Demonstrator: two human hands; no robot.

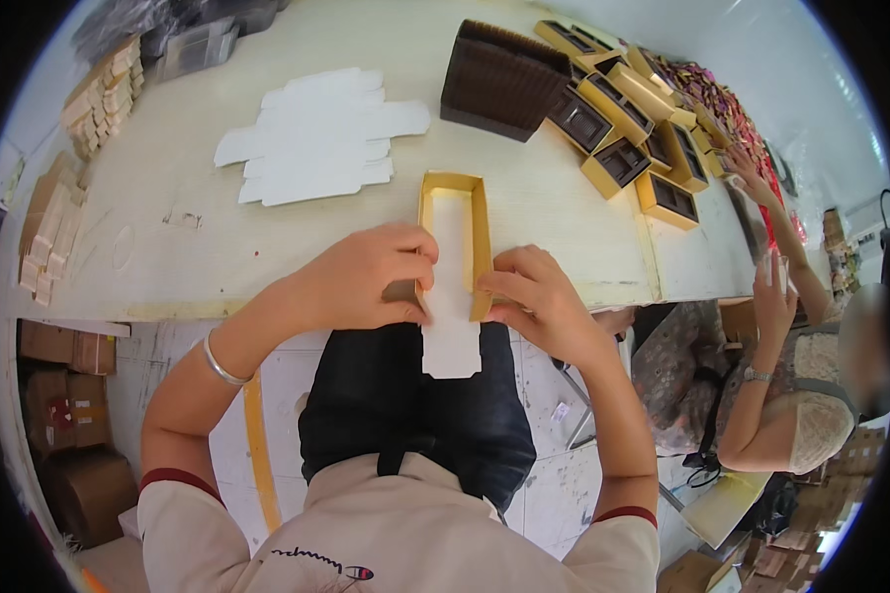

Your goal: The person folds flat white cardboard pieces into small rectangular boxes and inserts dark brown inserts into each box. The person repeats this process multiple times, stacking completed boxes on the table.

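Holding one part-folded gold carton (pixel 453 272) between left hand (pixel 378 277) and right hand (pixel 536 301). Counting rightward: two cardboard piles (pixel 51 232) far left of the carton; flat white blanks (pixel 318 138), number unclear, nearer its left; one dark brown stack (pixel 504 81) beyond it, slightly right; gold boxes (pixel 618 165), too overlapped to count, farther right. Pinching left wall (pixel 425 206) in curled left hand, right wall (pixel 482 242) in curled right hand.

The box (pixel 482 232) is gold with a white flap (pixel 452 352), the card blanks (pixel 316 136) white, the stacked inserts (pixel 502 84) dark brown, the tabletop (pixel 554 212) cream, the shirt (pixel 396 529) beige with dark-red cuffs (pixel 179 477).
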